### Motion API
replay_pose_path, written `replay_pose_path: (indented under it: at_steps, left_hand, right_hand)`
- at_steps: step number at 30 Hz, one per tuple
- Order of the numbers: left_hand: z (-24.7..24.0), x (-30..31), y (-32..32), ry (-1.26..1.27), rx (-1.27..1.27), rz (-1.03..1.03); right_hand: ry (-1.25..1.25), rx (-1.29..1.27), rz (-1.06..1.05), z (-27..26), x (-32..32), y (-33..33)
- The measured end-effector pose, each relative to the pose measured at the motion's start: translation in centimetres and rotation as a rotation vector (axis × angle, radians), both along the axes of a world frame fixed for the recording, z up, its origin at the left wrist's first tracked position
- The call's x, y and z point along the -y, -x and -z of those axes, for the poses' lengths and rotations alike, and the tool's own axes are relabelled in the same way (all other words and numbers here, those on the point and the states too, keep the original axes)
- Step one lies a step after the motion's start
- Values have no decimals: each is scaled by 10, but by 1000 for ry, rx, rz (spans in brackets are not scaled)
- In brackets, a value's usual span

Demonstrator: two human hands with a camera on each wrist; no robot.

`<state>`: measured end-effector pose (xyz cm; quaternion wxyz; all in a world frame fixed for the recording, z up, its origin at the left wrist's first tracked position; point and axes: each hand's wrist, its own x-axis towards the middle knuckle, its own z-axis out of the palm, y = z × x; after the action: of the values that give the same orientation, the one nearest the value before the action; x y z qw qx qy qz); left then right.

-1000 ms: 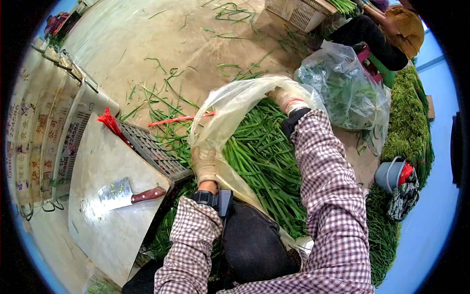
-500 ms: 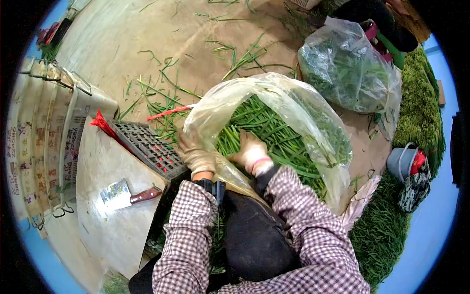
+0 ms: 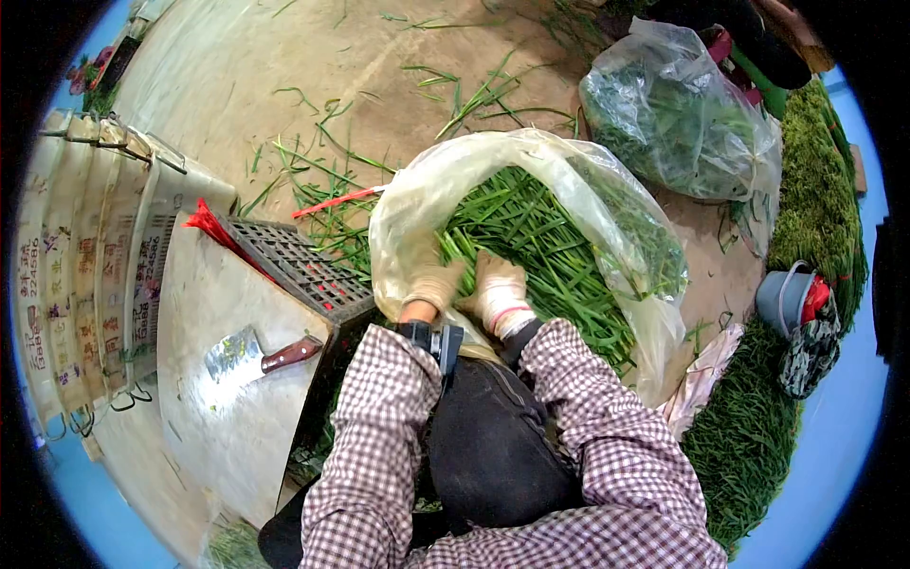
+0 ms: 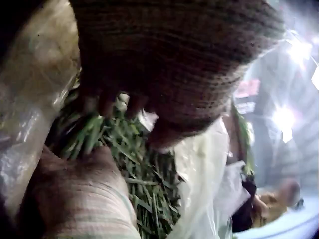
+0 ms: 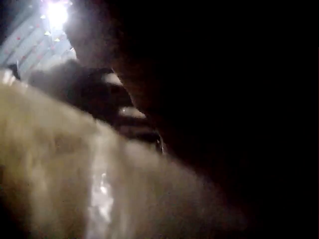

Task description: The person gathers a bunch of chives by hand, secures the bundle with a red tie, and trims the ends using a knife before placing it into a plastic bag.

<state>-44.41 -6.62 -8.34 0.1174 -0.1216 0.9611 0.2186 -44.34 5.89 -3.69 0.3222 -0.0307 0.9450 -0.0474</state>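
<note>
A large clear plastic bag [image 3: 417, 204] stands open in front of me, filled with long green leafy stalks [image 3: 550, 237]. Both hands wear pale knit gloves and reach inside its near rim, side by side. My left hand [image 3: 433, 283] is at the near left of the greens, and in the left wrist view its fingers [image 4: 134, 104] extend down toward the stalks. On the greens just to its right rests my right hand [image 3: 499, 286], fingers forward. The left wrist view has this right hand [image 4: 84, 194] low on the stalks; the right wrist view is mostly dark and blurred.
A cleaver [image 3: 261, 356] lies on a board [image 3: 227, 436] at left, beside a dark plastic crate [image 3: 299, 261]. Another filled bag [image 3: 682, 114] stands at upper right, near a seated person. A bucket [image 3: 785, 302] and piled greens [image 3: 744, 446] line the right side.
My right hand came back from the bag's far rim to the near greens. The left hand left the bag's left edge and moved inward beside it. The bag's mouth now stands wider.
</note>
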Motion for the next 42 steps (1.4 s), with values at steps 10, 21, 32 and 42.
replay_pose_path:
  at_steps: [10,21,32,42]
  left_hand:
    - [-38,41,-3,-445,-189,-411]
    - [23,48,-22,-917,-126,-561]
    - [-25,46,-26,-1075,-53,-704]
    - [-97,16,-65,-1288,210,-389]
  right_hand:
    - [4,253,141,-23,-5,-7]
    - [128,268,237,3,-6,-2]
    - [590,-236,292,-43,-76,-22]
    - [312,-255,197,-33,-35,-67]
